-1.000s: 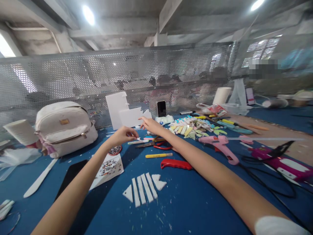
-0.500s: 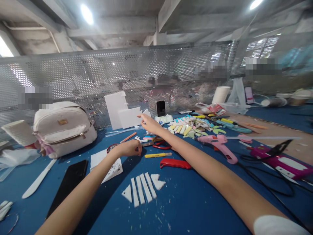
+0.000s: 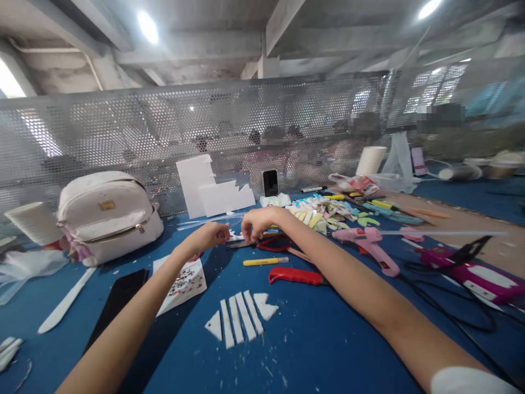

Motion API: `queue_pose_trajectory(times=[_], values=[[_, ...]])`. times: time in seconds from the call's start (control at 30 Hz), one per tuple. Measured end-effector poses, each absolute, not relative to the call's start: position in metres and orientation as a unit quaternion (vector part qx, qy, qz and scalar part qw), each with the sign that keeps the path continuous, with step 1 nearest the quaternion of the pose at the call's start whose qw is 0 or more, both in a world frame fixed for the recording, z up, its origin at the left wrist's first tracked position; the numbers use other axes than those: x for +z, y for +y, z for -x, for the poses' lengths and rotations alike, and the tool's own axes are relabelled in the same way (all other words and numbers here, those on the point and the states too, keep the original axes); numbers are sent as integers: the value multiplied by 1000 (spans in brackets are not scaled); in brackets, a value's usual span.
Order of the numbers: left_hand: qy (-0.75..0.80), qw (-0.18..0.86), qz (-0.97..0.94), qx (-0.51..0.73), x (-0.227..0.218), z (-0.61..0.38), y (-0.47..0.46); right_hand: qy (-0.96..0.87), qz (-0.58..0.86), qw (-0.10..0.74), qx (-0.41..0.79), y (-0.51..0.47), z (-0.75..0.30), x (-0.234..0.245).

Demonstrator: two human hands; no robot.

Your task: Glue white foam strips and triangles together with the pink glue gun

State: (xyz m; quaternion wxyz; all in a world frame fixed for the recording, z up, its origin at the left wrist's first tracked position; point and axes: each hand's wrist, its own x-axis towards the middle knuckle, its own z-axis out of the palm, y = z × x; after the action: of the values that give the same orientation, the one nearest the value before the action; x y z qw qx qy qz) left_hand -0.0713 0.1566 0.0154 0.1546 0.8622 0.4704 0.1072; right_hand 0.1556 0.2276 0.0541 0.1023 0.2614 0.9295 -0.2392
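Note:
Both my arms reach far forward over a blue table (image 3: pixel 328 339). My left hand (image 3: pixel 210 236) is closed in a pinch, and my right hand (image 3: pixel 255 223) is curled downward beside it, its fingertips together. A small white jagged piece (image 3: pixel 235 236) lies between the two hands; whether either hand grips it is unclear. Red-handled scissors (image 3: pixel 274 244) lie just right of my right hand. Cut white foam strips and triangles (image 3: pixel 241 313) lie in a row nearer to me.
A white backpack (image 3: pixel 107 214) and white foam boards (image 3: pixel 215 191) stand by the perforated metal screen. A yellow marker (image 3: pixel 266 261), red-handled cutter (image 3: pixel 296 276), pink glue gun (image 3: pixel 369 241), coloured foam pieces (image 3: pixel 324 214), black phone (image 3: pixel 118 298) and sequin packet (image 3: pixel 184 282) lie about.
My right hand has drawn back from the foam boards and curled down by the scissors. My left hand has moved forward again to meet it.

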Motion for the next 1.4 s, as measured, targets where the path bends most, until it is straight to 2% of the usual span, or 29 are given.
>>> queue_pose_trajectory(times=[0.1, 0.43, 0.7, 0.83, 1.07, 1.23, 1.4], values=[[467, 157, -863, 113, 15, 70, 156, 925, -292, 104, -220, 234, -160, 53], [477, 173, -851, 137, 17, 66, 153, 912, -403, -27, -75, 243, -158, 32], [520, 191, -803, 220, 16, 69, 155, 926, -371, 7, -60, 230, -162, 57], [518, 244, -772, 275, 19, 65, 156, 943, -325, 3, -68, 216, -159, 77], [461, 390, -753, 261, 23, 58, 153, 934, -333, -126, -37, 201, -149, 88], [474, 404, -728, 287, 19, 80, 164, 906, -374, -196, -11, 209, -153, 87], [493, 401, -694, 338, 21, 100, 168, 896, -389, -215, -6, 216, -159, 87]])
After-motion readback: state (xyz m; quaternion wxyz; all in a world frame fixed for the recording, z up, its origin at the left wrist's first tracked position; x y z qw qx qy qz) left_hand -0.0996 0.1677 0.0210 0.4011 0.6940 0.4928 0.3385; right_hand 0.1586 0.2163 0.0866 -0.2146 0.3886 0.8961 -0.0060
